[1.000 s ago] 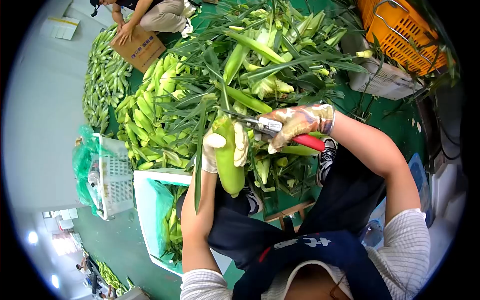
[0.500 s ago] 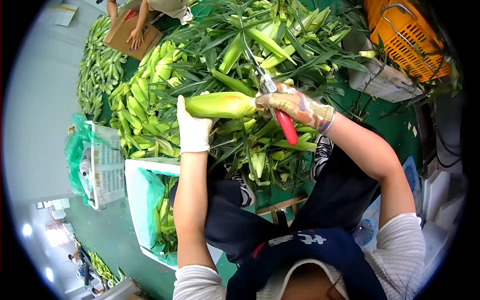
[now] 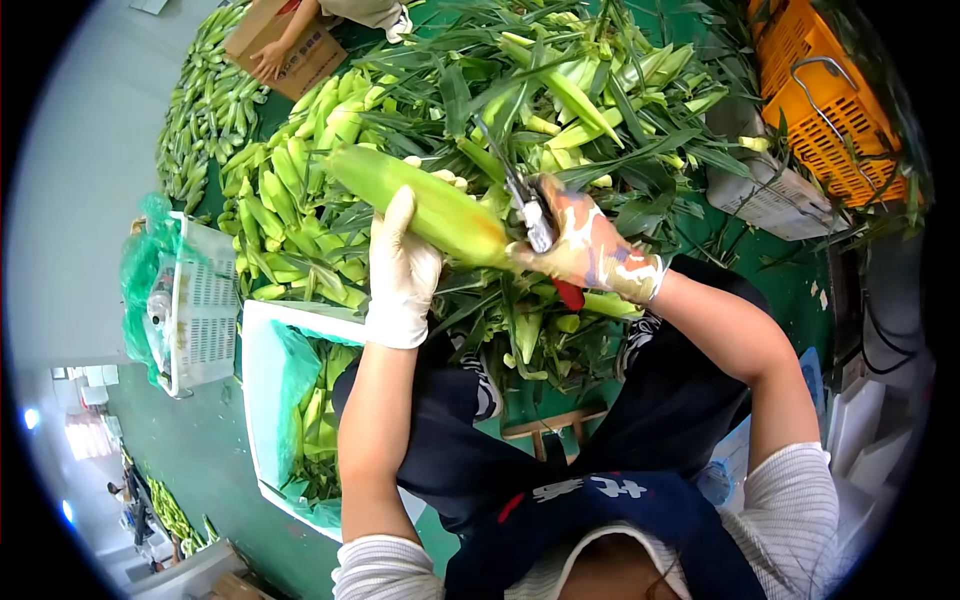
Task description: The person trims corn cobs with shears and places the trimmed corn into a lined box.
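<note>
A green ear of corn in its husk [image 3: 430, 205] lies slantwise between my hands, above the corn pile. My left hand [image 3: 402, 265], in a white glove, is wrapped round its middle. In a patterned glove, my right hand [image 3: 585, 245] holds red-handled shears [image 3: 533, 215], their blades pointing up and away, and its fingertips touch the ear's stem end. Beyond my hands lies a large heap of corn and long leaves [image 3: 590, 90].
Left stand a white foam box [image 3: 262, 400] with a green liner and a white crate [image 3: 205, 320]. An orange crate [image 3: 830, 120] stands far right. A co-worker's hand [image 3: 268, 60] touches a cardboard box [image 3: 300, 50]. Husked ears [image 3: 285, 200] lie left of the heap.
The ear has swung from upright to level, then to a slant with its tip up left. The shears have turned from pointing left to pointing up. The co-worker's box has shifted.
</note>
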The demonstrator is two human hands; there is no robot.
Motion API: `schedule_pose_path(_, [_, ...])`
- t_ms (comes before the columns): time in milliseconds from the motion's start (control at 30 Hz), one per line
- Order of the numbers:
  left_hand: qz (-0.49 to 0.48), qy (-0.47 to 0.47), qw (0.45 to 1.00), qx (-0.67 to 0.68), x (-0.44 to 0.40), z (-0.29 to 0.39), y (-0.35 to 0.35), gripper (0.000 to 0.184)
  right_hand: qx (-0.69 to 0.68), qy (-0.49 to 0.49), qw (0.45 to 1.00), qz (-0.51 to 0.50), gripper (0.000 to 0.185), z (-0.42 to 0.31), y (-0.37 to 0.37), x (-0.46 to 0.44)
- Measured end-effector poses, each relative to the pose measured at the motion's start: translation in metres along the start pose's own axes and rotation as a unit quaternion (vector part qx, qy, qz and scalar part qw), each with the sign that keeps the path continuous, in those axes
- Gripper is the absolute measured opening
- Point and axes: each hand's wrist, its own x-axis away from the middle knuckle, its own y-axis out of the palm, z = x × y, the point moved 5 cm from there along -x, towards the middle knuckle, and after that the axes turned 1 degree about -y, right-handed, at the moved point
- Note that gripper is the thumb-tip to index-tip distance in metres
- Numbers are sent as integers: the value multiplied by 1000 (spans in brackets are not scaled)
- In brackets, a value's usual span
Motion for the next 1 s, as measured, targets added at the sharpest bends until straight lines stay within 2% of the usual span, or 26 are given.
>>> schedule_pose_path(67, [-2,4,1000,-20,0,4,-5,45,25,25,999,-18,59,-3,8,1])
schedule_pose_path(133, [11,4,1000,-18,2,3,-2,44,-15,-62,997,50,58,-11,9,1])
schedule_pose_path(167, [12,1,1000,-18,2,2,-2,44,-50,-69,995,57,56,-12,9,-1])
schedule_pose_path(200, [12,8,998,-62,3,0,-2,44,-15,-44,998,44,55,-15,10,-4])
schedule_pose_path(333, [47,51,984,-162,6,3,4,44,-13,-88,996,31,49,-26,5,-11])
schedule_pose_path(533, [87,114,971,-193,6,-8,-8,41,49,-151,986,59,38,-26,20,-17])
schedule_pose_path(600, [83,151,962,-214,5,-8,-9,39,38,-125,991,43,37,-22,24,-17])
schedule_pose_path(667, [99,153,963,-199,4,-11,-8,40,53,-135,987,73,33,-16,29,-21])
schedule_pose_path(733, [140,183,943,-239,4,-10,-13,42,49,-119,988,84,29,-21,30,-24])
schedule_pose_path(800, [155,171,945,-230,5,-2,-16,47,39,-89,988,123,27,-22,23,-28])
schedule_pose_path(833, [157,153,963,-157,5,6,-13,48,13,-24,989,144,32,-22,10,-30])
schedule_pose_path(867, [159,135,974,-83,5,15,-12,49,12,-22,980,199,27,-17,0,-31])
schedule_pose_path(900, [128,124,984,-19,3,21,-23,48,-175,21,969,172,25,0,0,-38])
schedule_pose_path(933, [92,123,988,-6,-1,27,-25,48,-355,60,923,134,24,10,3,-44])
schedule_pose_path(1000, [126,135,982,26,4,37,-28,49,-404,48,893,193,24,21,-8,-44])
